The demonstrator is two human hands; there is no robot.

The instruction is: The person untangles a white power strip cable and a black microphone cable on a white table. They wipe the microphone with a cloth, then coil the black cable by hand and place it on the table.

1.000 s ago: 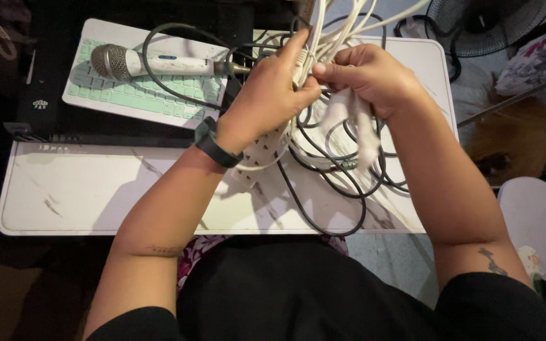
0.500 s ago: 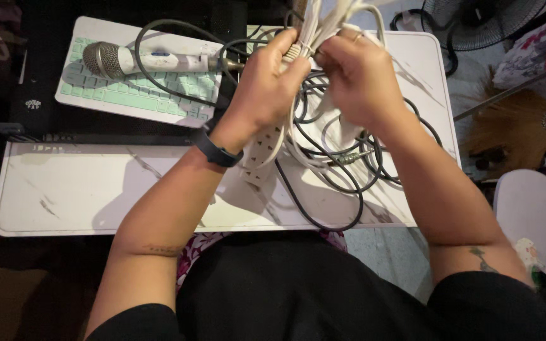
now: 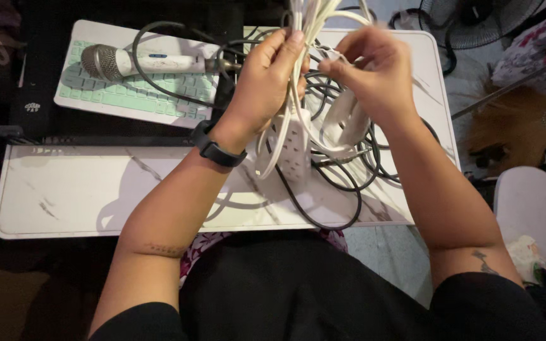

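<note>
Two hands: both working above the white power strip point(image 3: 295, 146)
Left hand point(image 3: 263, 79): fingers gripping white cord bundle point(image 3: 304, 19)
Right hand point(image 3: 371, 76): fingertips pinching one strand
Handling: looking floppy, light, tangle-prone; grabbing near the knot seems best

White cable point(image 3: 311, 19), black cable point(image 3: 323, 208), mint-keyed keyboard point(image 3: 140, 88), white marble-veined tabletop point(image 3: 96, 189).

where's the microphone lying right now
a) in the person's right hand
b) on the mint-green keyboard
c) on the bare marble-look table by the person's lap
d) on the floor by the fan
b: the microphone lies across the mint-green keyboard, while the left hand and right hand both grip the white cable bundle.
</note>
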